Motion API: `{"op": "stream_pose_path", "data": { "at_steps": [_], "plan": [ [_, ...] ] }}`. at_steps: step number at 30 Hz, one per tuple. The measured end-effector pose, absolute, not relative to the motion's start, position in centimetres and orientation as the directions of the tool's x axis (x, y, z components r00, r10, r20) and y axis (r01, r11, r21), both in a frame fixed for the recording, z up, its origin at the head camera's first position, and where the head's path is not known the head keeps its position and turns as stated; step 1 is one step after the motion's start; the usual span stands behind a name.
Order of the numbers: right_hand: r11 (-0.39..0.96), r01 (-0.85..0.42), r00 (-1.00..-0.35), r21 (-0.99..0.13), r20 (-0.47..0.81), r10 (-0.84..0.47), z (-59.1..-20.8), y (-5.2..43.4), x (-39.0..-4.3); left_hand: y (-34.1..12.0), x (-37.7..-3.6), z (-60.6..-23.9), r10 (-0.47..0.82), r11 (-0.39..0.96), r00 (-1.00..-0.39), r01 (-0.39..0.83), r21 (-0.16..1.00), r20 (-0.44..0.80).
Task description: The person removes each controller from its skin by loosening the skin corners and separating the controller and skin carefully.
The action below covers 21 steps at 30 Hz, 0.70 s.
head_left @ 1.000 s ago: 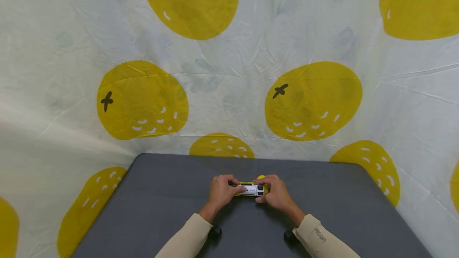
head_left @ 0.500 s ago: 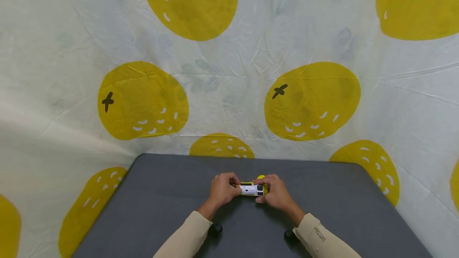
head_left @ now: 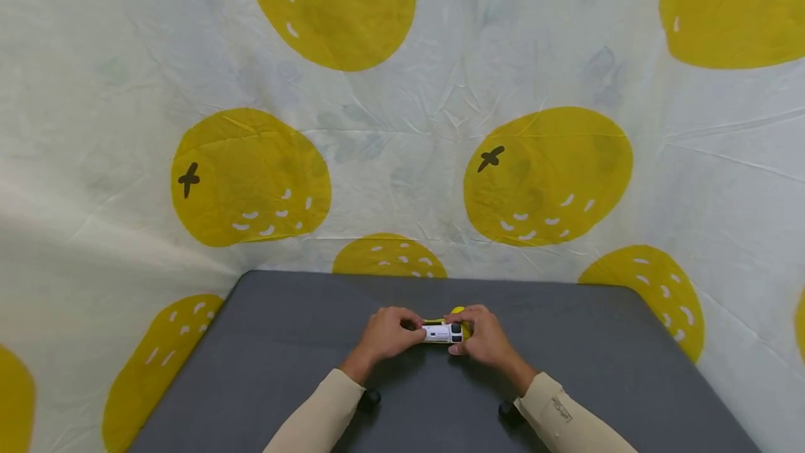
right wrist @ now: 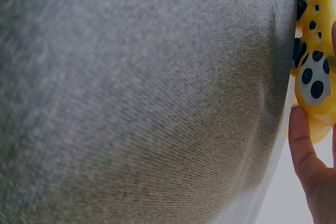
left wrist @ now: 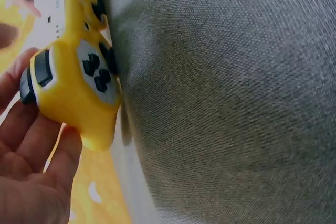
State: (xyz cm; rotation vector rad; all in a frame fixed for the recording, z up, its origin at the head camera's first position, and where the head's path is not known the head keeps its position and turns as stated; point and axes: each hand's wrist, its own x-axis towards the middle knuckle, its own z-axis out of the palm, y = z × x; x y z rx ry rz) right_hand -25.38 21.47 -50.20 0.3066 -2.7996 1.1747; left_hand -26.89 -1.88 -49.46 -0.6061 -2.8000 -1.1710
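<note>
Since the yellow-and-white controller, towards twelve o'clock on the bench, should prove light, stiff and slightly slick, its rounded ends suit gripping: the left hand pinches it at nine o'clock, the right hand curls round three, both partly closed.

Head view: soft, even light; pale sheen on curtain at left; diffuse shadows on grey table, lower centre. Left wrist view: upper left washed out. Right wrist view: left edge dim, blurred
</note>
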Motion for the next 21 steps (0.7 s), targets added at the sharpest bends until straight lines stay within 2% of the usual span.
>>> {"op": "stream_pose_path", "data": {
  "at_steps": [6, 13, 21],
  "plan": [
    [0.681, -0.216, -0.976, -0.700, 0.156, -0.149, -50.47, 21.64, -25.38, -1.44, -26.64, -50.28, 0.299, 0.659, -0.919, 0.394, 0.641, 0.258],
    [0.676, -0.224, -0.974, -0.702, 0.158, -0.160, -50.47, 21.19, -25.46, -1.86, -26.48, -50.23, 0.254, 0.617, -0.930, 0.368, 0.696, 0.266],
    [0.690, -0.224, -0.975, -0.688, 0.158, -0.159, -50.29, 21.71, -25.47, -2.13, -27.13, -49.95, 0.337, 0.585, -0.918, 0.380, 0.717, 0.211]
  ]
}}
